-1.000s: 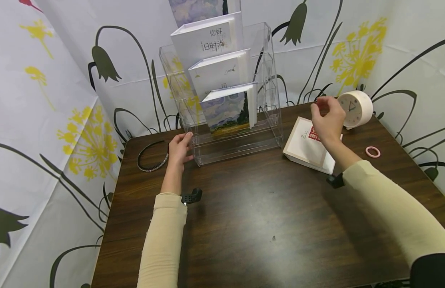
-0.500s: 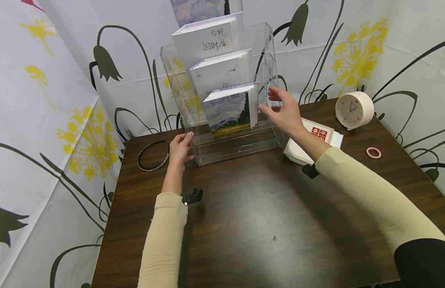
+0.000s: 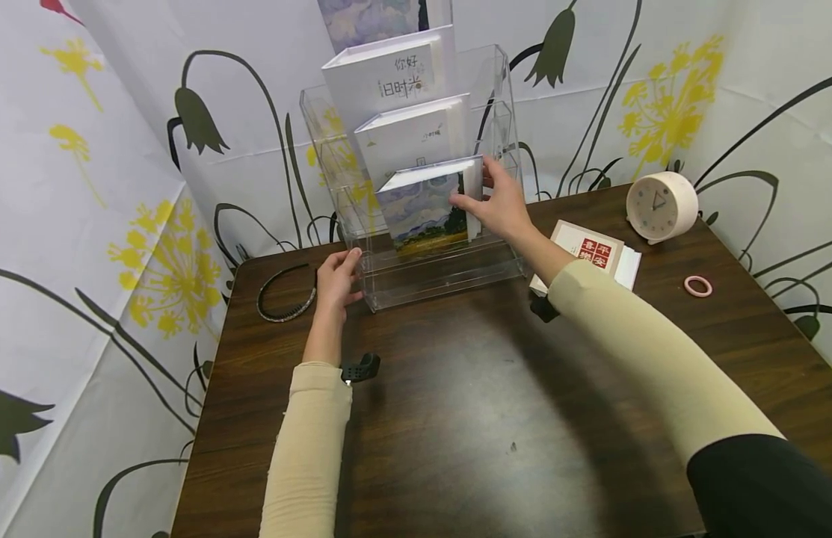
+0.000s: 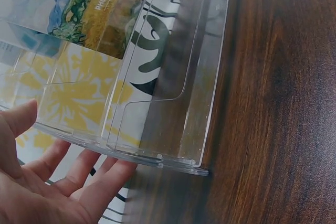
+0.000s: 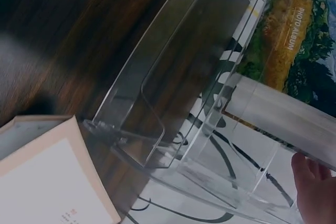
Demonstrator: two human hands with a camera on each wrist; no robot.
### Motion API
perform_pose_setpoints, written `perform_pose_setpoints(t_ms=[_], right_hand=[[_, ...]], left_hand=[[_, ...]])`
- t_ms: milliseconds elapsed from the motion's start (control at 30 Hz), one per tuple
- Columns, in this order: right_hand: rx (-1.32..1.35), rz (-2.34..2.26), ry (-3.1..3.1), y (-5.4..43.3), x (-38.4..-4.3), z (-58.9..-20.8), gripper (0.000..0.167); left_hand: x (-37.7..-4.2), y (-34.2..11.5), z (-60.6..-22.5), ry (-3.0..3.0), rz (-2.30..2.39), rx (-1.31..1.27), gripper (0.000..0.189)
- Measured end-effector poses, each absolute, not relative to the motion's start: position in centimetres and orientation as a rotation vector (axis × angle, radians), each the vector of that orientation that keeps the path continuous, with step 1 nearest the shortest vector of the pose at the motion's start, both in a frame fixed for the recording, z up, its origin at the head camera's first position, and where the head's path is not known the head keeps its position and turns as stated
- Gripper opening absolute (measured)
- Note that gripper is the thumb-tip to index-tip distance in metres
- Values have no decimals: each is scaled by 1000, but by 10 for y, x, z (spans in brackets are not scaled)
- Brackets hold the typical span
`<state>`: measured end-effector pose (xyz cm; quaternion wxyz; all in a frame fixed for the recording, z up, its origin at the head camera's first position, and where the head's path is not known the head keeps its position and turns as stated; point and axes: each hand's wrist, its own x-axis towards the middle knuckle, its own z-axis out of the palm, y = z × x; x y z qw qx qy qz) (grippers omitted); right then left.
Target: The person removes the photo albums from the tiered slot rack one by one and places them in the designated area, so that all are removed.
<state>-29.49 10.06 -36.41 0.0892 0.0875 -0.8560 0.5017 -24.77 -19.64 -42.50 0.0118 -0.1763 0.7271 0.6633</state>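
left hand (image 3: pixel 336 278): touches clear tiered rack (image 3: pixel 445 281) around seven o'clock; cannot tell if clasping; should brace firmly
right hand (image 3: pixel 499 203): pinches photo album (image 3: pixel 418 213) at three o'clock; even pressure helps

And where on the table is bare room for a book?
On the table, the biggest free patch lies before the clear rack, between the right sleeve and left sleeve; a narrower one, left of the latter. Crowded: back right, with book, clock, pink ring; back left, with headband and left hand.
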Motion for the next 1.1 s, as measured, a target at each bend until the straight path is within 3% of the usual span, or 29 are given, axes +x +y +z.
perform_pose_setpoints(t_ms=[700,1100], right_hand=[[269,1537,-2519,98,-296,-367,46],[364,1608,-2432,97,-295,-361,37]], left_hand=[[-247,-197,-425,2255,2083,-555,52],[-247,-196,-425,2267,2060,-559,54]])
